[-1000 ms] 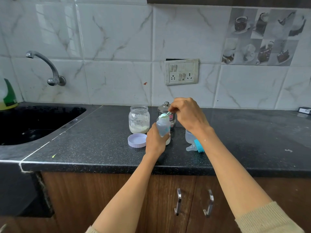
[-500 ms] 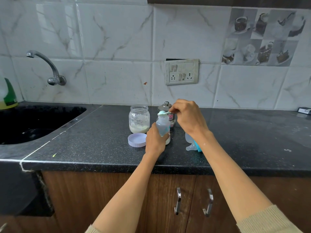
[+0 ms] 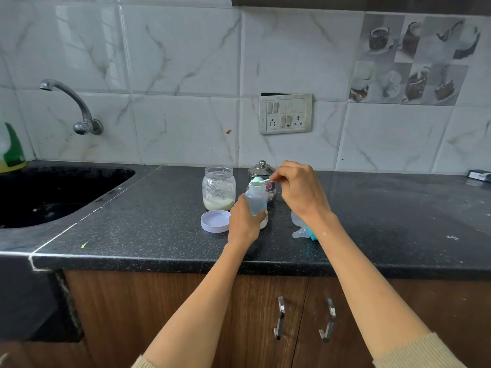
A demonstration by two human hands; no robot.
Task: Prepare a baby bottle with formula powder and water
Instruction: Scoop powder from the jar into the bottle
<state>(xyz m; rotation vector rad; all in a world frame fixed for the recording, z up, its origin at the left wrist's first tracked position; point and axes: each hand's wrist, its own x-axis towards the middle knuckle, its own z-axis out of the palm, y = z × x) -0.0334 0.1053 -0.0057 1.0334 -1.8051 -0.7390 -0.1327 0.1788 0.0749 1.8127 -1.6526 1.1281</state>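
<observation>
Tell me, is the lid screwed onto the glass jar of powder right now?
No, the glass jar stands open, and its lid lies flat on the counter in front of it.

A single wide-angle view is given from a head-worn camera, aimed forward and slightly downward. A dark countertop [image 3: 138,229] is seen from close above its front edge, at arm's reach. The tiled wall [image 3: 186,75] is faced squarely, and straight lines are bowed toward the frame edges. Cabinet doors [image 3: 265,314] fill the bottom, a sink [image 3: 53,192] the left.
</observation>
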